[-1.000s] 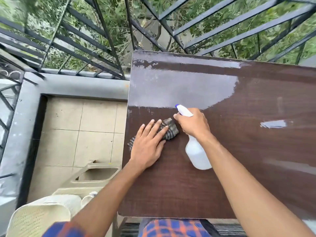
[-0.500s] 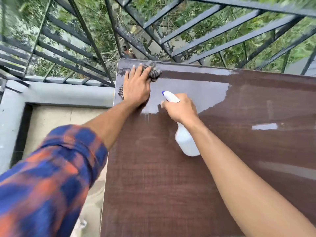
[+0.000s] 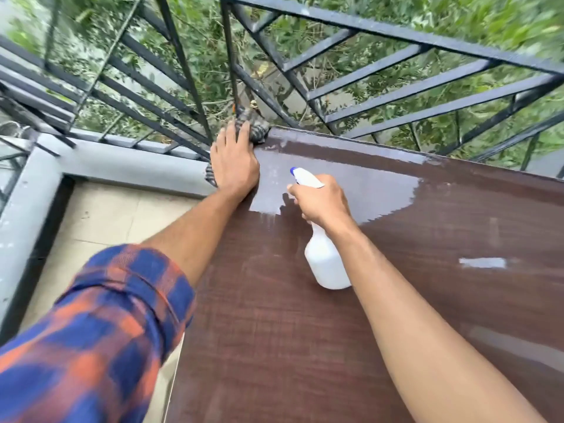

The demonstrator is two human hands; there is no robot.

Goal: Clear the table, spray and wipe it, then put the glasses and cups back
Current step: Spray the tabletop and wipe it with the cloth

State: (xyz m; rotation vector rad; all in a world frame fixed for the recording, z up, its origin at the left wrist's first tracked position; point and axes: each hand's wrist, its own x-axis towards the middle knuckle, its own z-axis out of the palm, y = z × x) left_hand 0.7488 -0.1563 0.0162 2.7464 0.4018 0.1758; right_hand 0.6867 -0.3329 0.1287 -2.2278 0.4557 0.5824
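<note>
A person's left hand (image 3: 234, 161) presses a cloth (image 3: 255, 129) flat, fingers spread, into the far corner of the brown surface (image 3: 305, 346) to wipe it, while the right hand (image 3: 322, 201), fingers clenched around a white spray bottle (image 3: 328, 262), keeps it ready above the surface.

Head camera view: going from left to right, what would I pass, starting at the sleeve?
Checked sleeve → left hand pressing the cloth at the table's far corner → spray bottle gripped in the right hand → bare brown tabletop.
</note>
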